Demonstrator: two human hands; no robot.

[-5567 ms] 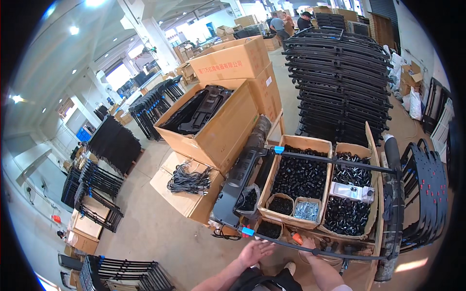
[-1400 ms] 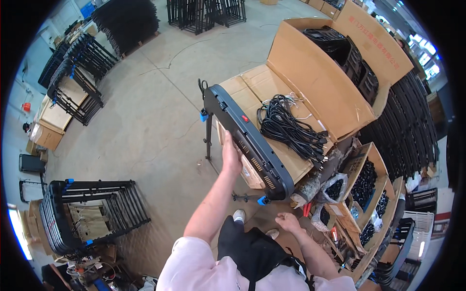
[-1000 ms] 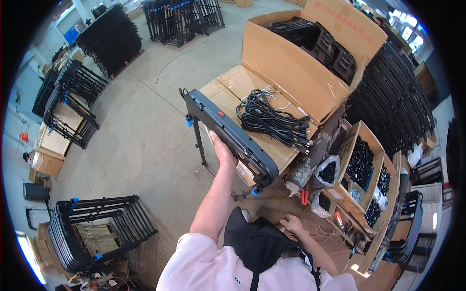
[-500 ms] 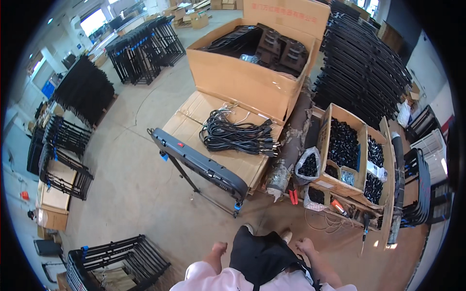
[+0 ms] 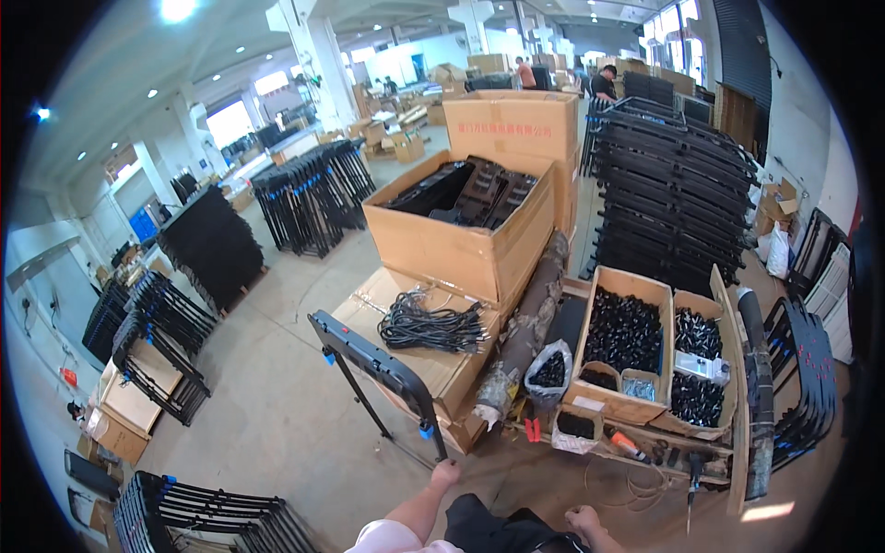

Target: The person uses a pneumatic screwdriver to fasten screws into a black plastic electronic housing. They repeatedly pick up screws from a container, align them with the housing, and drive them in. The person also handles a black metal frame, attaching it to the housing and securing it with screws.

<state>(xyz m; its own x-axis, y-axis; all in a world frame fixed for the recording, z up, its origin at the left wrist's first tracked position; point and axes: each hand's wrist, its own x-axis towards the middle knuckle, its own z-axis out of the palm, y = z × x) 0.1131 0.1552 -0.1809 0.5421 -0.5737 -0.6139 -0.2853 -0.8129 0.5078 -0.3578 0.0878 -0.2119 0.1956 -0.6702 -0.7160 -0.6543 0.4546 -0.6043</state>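
A black metal frame [image 5: 373, 364] with blue clips stands on the floor, its top leaning against a flat cardboard box [image 5: 433, 364]. A bundle of black cables [image 5: 429, 324] lies on that box. My left hand [image 5: 445, 475] hangs just below the frame's near leg with its fingers curled and nothing in it; I cannot tell if it touches the leg. My right hand [image 5: 583, 518] is low at the picture's bottom edge, empty and loosely spread, in front of a low pallet of parts boxes [image 5: 645, 433].
A big open carton [image 5: 470, 249] of black parts stands behind the flat box, with a wrapped roll [image 5: 530, 323] beside it. Boxes of small black parts [image 5: 627, 332] sit to the right. A tall stack of black frames [image 5: 673, 194] rises behind, with more racks [image 5: 212, 244] left. People work far back.
My left hand held the black frame's top and set it against the cable box, then let go. Both hands have dropped low, and my view has tipped up toward the hall.
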